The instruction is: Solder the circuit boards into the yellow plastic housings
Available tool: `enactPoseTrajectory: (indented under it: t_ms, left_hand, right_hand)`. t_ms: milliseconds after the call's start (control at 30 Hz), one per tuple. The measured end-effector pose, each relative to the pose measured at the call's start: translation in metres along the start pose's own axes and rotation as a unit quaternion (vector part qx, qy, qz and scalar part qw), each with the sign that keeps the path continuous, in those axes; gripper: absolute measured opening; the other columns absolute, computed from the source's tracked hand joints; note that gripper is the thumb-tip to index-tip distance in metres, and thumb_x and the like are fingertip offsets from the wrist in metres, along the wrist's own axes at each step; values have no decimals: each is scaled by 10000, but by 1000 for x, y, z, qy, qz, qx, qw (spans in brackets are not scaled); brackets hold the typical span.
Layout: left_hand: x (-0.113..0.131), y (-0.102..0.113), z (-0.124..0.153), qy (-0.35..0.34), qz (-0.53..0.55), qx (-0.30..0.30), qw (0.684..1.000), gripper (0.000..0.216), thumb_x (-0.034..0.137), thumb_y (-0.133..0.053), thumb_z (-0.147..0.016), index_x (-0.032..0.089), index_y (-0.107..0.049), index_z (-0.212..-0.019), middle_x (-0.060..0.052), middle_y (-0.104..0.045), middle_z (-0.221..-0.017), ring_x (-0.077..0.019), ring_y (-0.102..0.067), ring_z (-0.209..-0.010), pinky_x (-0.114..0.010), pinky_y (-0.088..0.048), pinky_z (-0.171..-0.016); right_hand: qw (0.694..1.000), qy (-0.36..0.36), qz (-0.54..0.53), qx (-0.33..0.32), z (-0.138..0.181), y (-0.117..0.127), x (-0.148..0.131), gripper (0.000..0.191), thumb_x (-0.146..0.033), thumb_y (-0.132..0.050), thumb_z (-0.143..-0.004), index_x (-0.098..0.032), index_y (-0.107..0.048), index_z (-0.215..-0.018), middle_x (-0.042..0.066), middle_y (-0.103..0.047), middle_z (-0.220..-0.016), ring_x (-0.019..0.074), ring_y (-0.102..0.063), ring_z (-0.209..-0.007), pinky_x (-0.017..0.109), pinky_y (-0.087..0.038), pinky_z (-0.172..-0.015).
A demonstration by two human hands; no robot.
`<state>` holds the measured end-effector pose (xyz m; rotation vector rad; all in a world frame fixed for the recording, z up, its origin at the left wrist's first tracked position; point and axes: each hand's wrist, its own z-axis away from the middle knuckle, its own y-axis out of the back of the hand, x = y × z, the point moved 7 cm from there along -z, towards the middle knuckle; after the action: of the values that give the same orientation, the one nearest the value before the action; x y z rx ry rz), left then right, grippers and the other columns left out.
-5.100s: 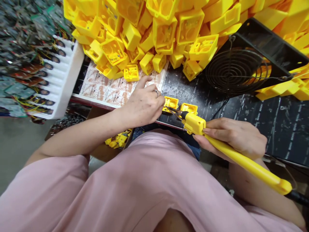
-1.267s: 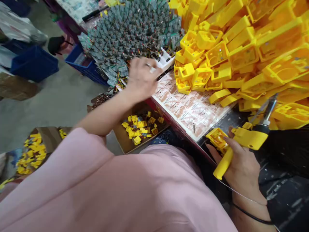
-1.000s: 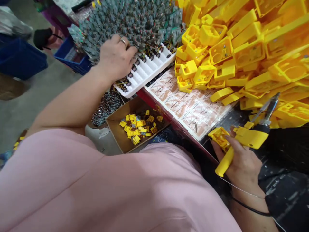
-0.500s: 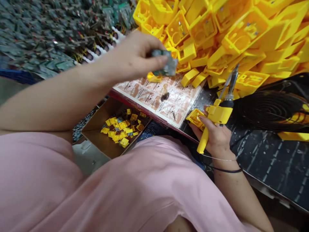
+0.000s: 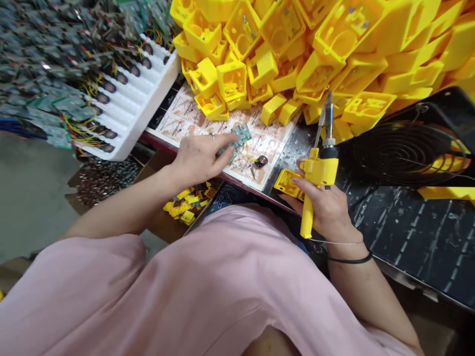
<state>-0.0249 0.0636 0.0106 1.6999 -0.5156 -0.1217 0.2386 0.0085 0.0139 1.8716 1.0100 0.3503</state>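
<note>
Because the heap of yellow plastic housings crowds the far edge of the printed sheet, delicate handling is best done, I would judge, over the near part of this sheet. Beyond its right edge, the right hand has its fingers wrapped around the handle of the soldering iron; its thumb and a finger seem also to pinch an open-topped yellow housing, just beside the sheet's near right corner. With two things in one grasp, the iron should be gripped firmly, its tip directed away from the other fingers. Over the sheet's near left part, the left hand grasps a green circuit board between thumb and forefinger. It would be good to pinch only the edge and to leave the thin wires slack, so that the round black-rimmed part, resting on the sheet's right side, is not pulled.

As for direction, the iron's barrel points away from the body, its long axis nearly straight ahead. The circuit board, over the sheet's middle, points its free end far and rightward; its long axis seems to slant likewise, though fingers hide some. Whether it touches the sheet, I cannot tell.
</note>
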Motion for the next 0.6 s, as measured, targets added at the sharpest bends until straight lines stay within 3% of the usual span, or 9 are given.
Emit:
enactPoseTrajectory:
  t_ms: [100, 200, 267, 367, 467, 600]
  left_hand:
    - [3, 9, 10, -45, -102, 29, 993, 406, 473, -506, -1059, 222, -824, -1081, -94, -796, -1007, -257, -711, -891, -383, -535, -735]
    - [14, 19, 15, -146, -59, 34, 987, 357, 428, -518, -1071, 216, -776, -1197, -114, -742, -1328, -292, -698, -1122, -462, -566, -917]
    - [17, 19, 16, -175, -1, -10, 985, 342, 383, -515, -1054, 206, -725, -1256, -104, -741, -1316, -289, -687, -1172, -472, -545, -1005]
    - [12, 9, 17, -140, 42, -45, 988, 391, 410, -564, -994, 190, -679, -1296, -118, -739, -1310, -321, -667, -1226, -503, -489, -1087]
    - [8, 0, 18, -120, 66, -21, 990, 391, 450, -605, -982, 196, -695, -1266, -120, -759, -1283, -322, -670, -1229, -524, -457, -1119]
    - [7, -2, 16, -118, 121, 37, 985, 197, 328, -585, -1052, 265, -762, -995, -1, -833, -1043, -216, -749, -1043, -484, -460, -1119]
  right_hand:
    - [1000, -2, -9, 7, 2, -1, 3, 478, -317, -808, -959, -261, -561, -1364, 44, -791, -1091, 244, -795, -980, 408, -654, -951]
    - [1000, -6, -13, 12, 3, -1, 5, 522, -345, -811, -954, -264, -549, -1398, 54, -791, -1119, 263, -790, -1042, 431, -632, -1018]
    - [1000, -2, -21, 14, 4, 0, 6, 601, -333, -824, -941, -257, -524, -1455, 57, -794, -1116, 273, -791, -1043, 425, -631, -1006]
    - [999, -10, -39, 16, 5, 3, 7, 752, -302, -855, -909, -274, -462, -1550, 53, -794, -1124, 297, -789, -1069, 429, -641, -973]
    - [998, -37, -48, 7, 8, 6, 9, 830, -306, -864, -896, -312, -417, -1596, 67, -785, -1183, 323, -782, -1100, 449, -659, -931]
    - [998, -43, -50, 9, 9, 5, 5, 834, -288, -851, -906, -291, -397, -1605, 110, -766, -1262, 328, -772, -1136, 448, -672, -895]
